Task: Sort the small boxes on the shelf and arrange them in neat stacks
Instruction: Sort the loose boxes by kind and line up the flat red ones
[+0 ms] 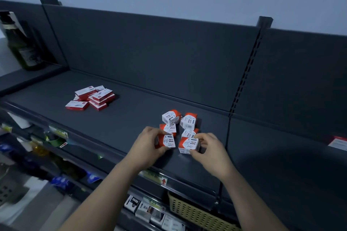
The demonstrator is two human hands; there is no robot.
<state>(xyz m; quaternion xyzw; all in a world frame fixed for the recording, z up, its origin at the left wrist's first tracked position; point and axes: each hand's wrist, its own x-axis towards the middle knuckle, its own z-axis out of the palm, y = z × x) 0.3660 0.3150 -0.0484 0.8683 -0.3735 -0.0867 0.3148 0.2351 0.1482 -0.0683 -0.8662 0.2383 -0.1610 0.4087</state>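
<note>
1. On the dark shelf, the left hand closes round one paper-clip box; the right hand pinches another.
2. Four more cube boxes sit jumbled just behind.
3. Flat staple boxes lie well apart, left.
4. Best practice, arguably: square edges, labels matching, before stacking.

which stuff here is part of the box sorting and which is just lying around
Part of the job:
- paper clip boxes, one in the left hand, one in the right hand
- flat red and white boxes, loosely piled
- top shelf they sit on

Just lying about:
- green bottle
- woven basket below
- goods on lower shelves
</note>
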